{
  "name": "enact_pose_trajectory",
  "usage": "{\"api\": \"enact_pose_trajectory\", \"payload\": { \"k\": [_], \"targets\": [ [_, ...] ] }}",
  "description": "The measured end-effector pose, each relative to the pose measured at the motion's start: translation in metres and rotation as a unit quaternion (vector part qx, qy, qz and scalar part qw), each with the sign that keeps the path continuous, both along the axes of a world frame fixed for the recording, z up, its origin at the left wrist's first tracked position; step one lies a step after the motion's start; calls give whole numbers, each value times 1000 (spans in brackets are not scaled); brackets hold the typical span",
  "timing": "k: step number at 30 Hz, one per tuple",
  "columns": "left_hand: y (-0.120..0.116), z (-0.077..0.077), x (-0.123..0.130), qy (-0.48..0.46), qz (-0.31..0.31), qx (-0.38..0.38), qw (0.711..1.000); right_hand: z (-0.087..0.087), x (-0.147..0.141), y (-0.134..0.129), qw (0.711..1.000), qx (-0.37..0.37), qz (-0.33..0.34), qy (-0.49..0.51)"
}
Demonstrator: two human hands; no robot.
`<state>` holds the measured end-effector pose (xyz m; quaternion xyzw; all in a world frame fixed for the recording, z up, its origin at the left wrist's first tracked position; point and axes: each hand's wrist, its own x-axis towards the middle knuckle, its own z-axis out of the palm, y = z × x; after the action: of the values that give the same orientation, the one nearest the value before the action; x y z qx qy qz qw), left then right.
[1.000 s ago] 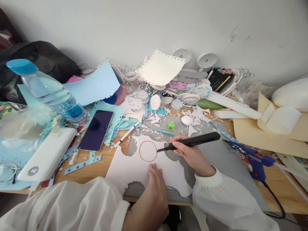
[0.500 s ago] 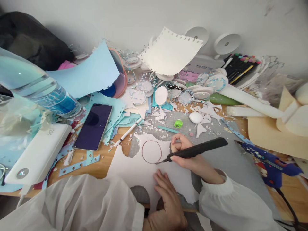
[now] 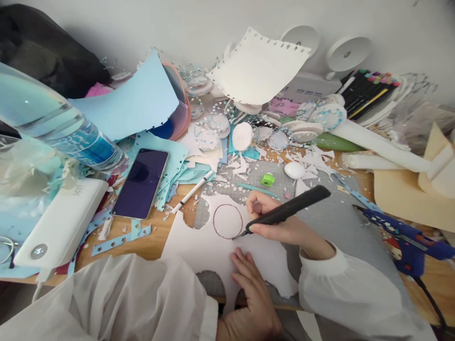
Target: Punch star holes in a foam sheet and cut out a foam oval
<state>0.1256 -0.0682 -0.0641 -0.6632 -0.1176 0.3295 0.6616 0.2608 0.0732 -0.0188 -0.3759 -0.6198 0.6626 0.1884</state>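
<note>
A white sheet (image 3: 199,246) with curved cut-outs lies on a grey mat (image 3: 327,232). On it is a dark circle outline (image 3: 228,221) with brownish edges. My left hand (image 3: 252,293) rests flat on the sheet's lower part, fingers apart. My right hand (image 3: 280,227) grips a black pen-like tool (image 3: 291,208); its thin tip touches the sheet at the circle's lower right edge.
A phone (image 3: 141,183), power bank (image 3: 60,222) and water bottle (image 3: 60,123) are on the left. A blue glue gun (image 3: 405,232) lies right. Behind are a green punch (image 3: 268,179), paper scraps, white discs and markers (image 3: 369,94).
The view has shifted slightly, so most things appear a little to the right and higher. The tool's handle has tilted somewhat, while its tip stays near the circle's lower edge.
</note>
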Motion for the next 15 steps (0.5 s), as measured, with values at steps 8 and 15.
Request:
{"api": "enact_pose_trajectory", "payload": {
  "k": [8, 15],
  "targets": [
    [-2, -5, 1, -22, 12, 10, 1000, -26, 11, 7, 977, -55, -71, 191],
    [1, -4, 1, 25, -2, 38, 999, -22, 9, 6, 984, -66, -42, 162]
  ]
}}
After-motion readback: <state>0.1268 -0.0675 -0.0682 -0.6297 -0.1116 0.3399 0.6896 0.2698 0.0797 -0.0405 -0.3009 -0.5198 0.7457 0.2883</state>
